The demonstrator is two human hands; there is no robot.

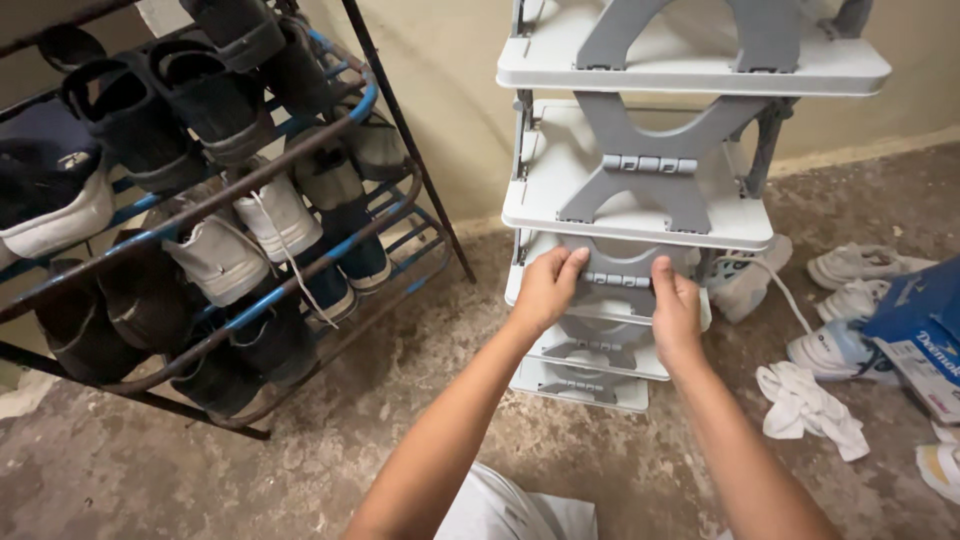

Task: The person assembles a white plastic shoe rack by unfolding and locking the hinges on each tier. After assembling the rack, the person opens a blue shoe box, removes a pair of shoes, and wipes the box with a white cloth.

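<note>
From the head camera, the tall grey plastic folding shoe rack (pixel 640 190) stands against the beige wall at twelve o'clock, its tiers stacked one above another with X-shaped hinged braces across the front. Both hands are on the third tier down. The left hand (pixel 547 290) has its fingers curled over the front edge of that shelf, closed on the plastic. The right hand (pixel 676 305) grips the same edge just to the right of the hinge, thumb and fingers pressed shut on it. The lower tiers sit folded close together beneath the hands, near the mottled concrete floor (pixel 330 440).

At nine to ten o'clock leans a blue and dark metal tube shoe rack (pixel 200 210), loaded with white sneakers and dark shoes. At three o'clock, on the floor, lie loose white sneakers (pixel 860 265), a crumpled white cloth (pixel 810 405) and a blue cardboard box (pixel 925 325).
</note>
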